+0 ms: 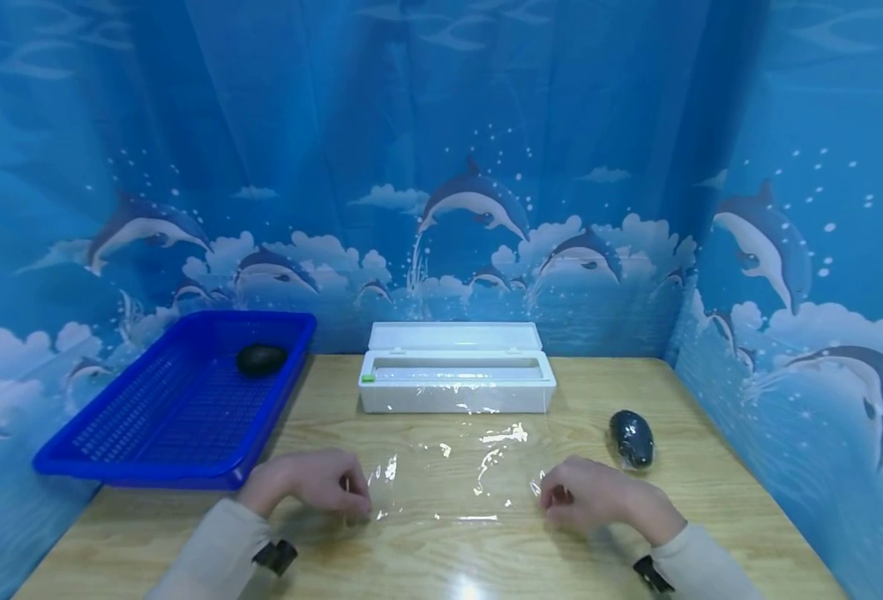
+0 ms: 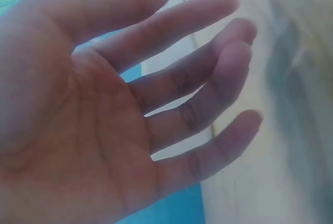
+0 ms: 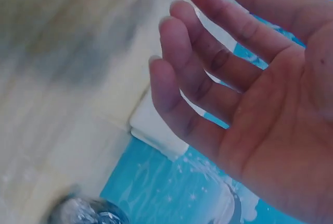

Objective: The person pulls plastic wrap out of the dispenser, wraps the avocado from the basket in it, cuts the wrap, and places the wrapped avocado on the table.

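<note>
A sheet of clear cling film point(image 1: 449, 475) stretches from a white cling film dispenser box point(image 1: 456, 398) toward the near side of the table. At its left near corner is my left hand point(image 1: 321, 481), at its right near corner my right hand point(image 1: 591, 496). In the left wrist view the left hand's fingers point(image 2: 179, 78) are loosely bent, with a gap between thumb and index finger. The right wrist view shows the right hand's fingers point(image 3: 195, 86) spread and slightly curled, likewise apart from the thumb. Neither wrist view shows film between the fingertips.
A blue plastic basket point(image 1: 142, 479) stands at the left with a dark oval object point(image 1: 261, 359), avocado-like, inside. Another dark oval object point(image 1: 631, 439), shiny with film, lies right of the sheet. The dispenser's lid point(image 1: 455, 336) is raised. A dolphin-print curtain point(image 1: 441, 125) encloses the table's back and sides.
</note>
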Demonstrator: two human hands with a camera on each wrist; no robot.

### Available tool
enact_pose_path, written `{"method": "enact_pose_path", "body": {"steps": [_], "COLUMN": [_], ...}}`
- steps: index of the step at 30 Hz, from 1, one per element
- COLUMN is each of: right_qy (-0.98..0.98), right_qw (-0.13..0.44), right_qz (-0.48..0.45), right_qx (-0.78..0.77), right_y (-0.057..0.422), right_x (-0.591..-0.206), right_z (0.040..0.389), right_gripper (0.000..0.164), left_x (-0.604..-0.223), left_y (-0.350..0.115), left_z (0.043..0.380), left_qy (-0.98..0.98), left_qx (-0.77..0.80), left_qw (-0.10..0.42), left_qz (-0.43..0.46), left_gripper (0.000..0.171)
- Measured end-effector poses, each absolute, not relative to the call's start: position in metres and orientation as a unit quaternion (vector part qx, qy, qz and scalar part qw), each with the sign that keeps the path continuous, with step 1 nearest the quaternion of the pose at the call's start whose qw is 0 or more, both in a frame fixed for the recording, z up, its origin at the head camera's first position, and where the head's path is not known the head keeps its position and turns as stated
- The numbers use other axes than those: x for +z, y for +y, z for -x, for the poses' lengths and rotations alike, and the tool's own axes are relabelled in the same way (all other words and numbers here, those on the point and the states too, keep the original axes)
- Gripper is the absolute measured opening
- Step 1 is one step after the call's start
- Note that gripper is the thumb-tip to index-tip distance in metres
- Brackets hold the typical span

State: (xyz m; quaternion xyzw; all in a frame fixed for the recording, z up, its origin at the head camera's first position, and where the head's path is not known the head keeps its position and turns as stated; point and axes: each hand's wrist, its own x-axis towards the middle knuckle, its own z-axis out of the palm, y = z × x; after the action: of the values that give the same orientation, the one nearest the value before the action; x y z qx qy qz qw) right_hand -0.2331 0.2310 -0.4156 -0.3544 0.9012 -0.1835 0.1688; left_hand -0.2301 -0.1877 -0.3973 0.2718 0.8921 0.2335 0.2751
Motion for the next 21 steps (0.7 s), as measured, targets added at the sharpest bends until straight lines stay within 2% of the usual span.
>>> {"method": "enact_pose_path", "body": {"steps": [9,18,21], "right_qy": [0.921,0.936,0.936], "right_qw": [0.081,0.051,0.043], "right_qz": [0.324,0.273,0.275], "right_qx": [-0.199,-0.217,-0.215], "right_y": [0.248,0.259,0.259], "right_x": [-0.388,-0.374,-0.373], "right_z": [0.257,0.275,0.277], "right_gripper": [0.01,0.014,0.014], "left_x": [-0.362,-0.316,-0.305], "left_y": [-0.207,-0.243,-0.26], "left_z": [0.248,0.266,0.273], "left_qy": [0.917,0.948,0.952], "left_qx": [0.243,0.231,0.22], "left_qw": [0.189,0.012,-0.028], "left_qz": [-0.253,-0.22,-0.213], "left_gripper": [0.023,0.033,0.035]}}
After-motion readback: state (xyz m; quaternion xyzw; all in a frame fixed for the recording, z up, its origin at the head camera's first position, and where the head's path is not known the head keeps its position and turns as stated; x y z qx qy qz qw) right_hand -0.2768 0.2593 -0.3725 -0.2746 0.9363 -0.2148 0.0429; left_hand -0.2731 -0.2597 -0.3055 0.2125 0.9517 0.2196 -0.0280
